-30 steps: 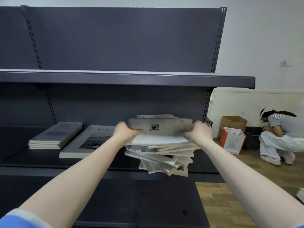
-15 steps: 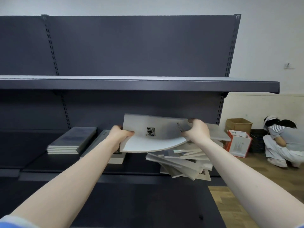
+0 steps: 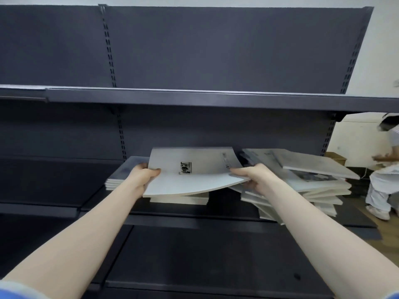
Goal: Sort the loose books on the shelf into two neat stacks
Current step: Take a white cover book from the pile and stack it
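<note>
Surroundings: dark metal shelving, with an upper shelf [image 3: 194, 99] spanning the view and a middle shelf [image 3: 172, 209] carrying the books. At far left on the middle shelf lies a neat stack [image 3: 121, 175] of dark-covered books, partly hidden behind the left hand. A second low stack [image 3: 179, 199] of pale books lies directly under the held book and is mostly covered by it. To the right, a loose pile [image 3: 306, 184] of books leans and fans out, edges misaligned, its lower books overhanging the shelf front. The right forearm crosses in front of the pile's left part. A second person [image 3: 384, 175] in white clothing is at the right edge on a wooden floor, blurred.

Held item: one pale book [image 3: 194, 171] with a small dark picture on its cover, held above the low stack, sagging in the middle, its right edge near the loose pile.

Left hand [image 3: 142, 175]: grips the book's left edge, thumb on the cover, fingers curled beneath.

Right hand [image 3: 254, 178]: pinches the book's right corner, thumb lying along the top, fingers below the cover; how far they curl cannot be told.
</note>
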The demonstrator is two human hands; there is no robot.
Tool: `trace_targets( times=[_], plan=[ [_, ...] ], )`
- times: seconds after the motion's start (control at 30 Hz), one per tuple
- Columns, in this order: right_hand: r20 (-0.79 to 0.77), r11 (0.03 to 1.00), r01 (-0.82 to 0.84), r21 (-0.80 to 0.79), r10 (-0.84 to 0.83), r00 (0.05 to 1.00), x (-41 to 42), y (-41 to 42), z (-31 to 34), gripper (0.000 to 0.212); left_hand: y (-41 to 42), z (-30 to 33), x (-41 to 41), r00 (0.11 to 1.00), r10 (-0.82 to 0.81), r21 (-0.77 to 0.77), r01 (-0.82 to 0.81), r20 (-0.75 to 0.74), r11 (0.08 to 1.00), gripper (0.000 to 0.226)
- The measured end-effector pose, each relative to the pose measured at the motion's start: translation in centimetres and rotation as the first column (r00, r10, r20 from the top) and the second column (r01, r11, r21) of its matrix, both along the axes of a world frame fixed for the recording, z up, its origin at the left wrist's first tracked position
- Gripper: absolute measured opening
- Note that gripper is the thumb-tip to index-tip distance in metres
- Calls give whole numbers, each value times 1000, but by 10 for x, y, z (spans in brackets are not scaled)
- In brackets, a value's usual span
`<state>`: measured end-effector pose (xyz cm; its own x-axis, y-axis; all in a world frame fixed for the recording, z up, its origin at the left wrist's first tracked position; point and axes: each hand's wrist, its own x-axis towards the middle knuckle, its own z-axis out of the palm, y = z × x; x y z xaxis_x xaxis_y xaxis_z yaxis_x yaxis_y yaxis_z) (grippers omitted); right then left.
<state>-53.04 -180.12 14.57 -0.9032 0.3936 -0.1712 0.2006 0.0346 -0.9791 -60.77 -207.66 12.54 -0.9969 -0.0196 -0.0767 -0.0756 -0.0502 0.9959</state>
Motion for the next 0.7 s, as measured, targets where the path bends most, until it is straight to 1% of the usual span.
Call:
trace_targets(
  times=[0.03,0.1,0.13,0.3,0.37,0.47,0.57,0.63,0.7],
  plan=[
    [23,996,-37,-76,39,999,0,-7,-5,47,-9,-3,-1,1000,-3,6,3,11,1000,45],
    [72,986,-113,-125,123,990,2,-21,-14,19,-24,-9,-1,999,-10,15,9,32,1000,47],
    [93,981,-141,-134,155,984,3,-27,-18,13,-30,-11,0,999,-14,17,13,39,1000,47],
    [120,956,-208,-208,236,964,0,-38,-35,8,-43,-23,-1,999,-10,23,9,39,1000,44],
    [106,954,-207,-215,233,967,-1,-41,-41,15,-45,-27,-4,999,-9,27,8,42,1000,43],
    [3,955,-175,-238,181,983,-4,-43,-47,25,-45,-30,-6,998,-23,4,23,54,1000,34],
    [-114,959,-216,-184,197,974,-6,-42,-50,30,-43,-29,-10,995,-37,-3,38,87,999,34],
    [-171,964,-241,-114,220,960,-6,-41,-50,32,-41,-26,-12,994,-38,11,37,103,999,37],
    [-237,967,-253,-29,239,941,-5,-41,-48,30,-37,-20,-13,991,-4,45,-2,130,999,39]
  ],
)
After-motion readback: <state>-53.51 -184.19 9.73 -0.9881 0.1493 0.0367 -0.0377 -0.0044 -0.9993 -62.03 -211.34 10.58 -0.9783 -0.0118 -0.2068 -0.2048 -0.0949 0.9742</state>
